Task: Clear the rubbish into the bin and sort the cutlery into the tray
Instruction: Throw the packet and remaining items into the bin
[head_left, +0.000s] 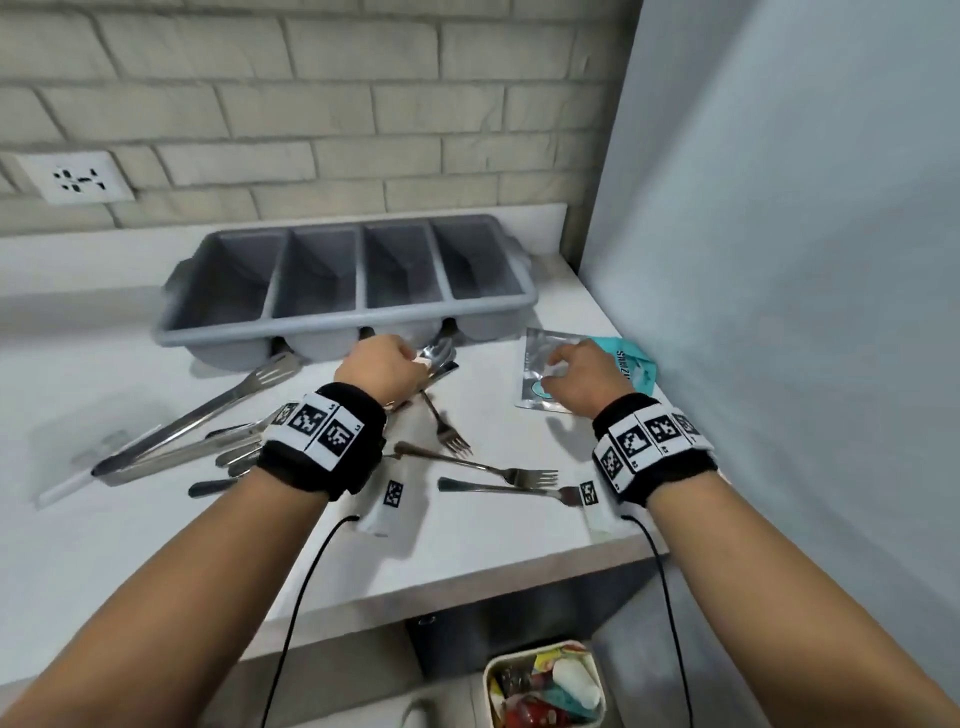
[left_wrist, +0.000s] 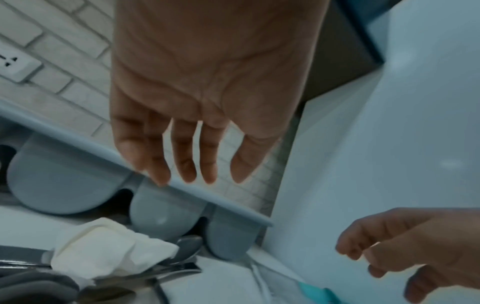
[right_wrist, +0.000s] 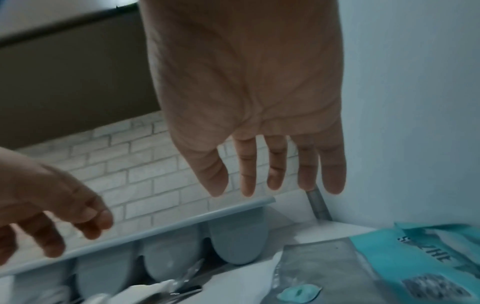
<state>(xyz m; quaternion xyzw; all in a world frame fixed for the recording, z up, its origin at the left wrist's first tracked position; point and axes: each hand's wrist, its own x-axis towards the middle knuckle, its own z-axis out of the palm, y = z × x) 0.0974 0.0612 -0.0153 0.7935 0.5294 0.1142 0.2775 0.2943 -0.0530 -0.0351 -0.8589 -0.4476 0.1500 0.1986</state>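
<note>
1. White table (head_left: 130, 519): carries all items below.
2. Grey four-compartment plastic tray (head_left: 270, 318): at the back, by the brick wall.
3. Steel forks (head_left: 498, 474): scattered at the front.
4. Silver foil packet (head_left: 537, 358): under the right hand (head_left: 584, 376), fingers relaxed, gripping nothing.
5. Left hand (head_left: 379, 371): fingers extended above the crumpled white napkin (left_wrist: 103, 248).
</note>
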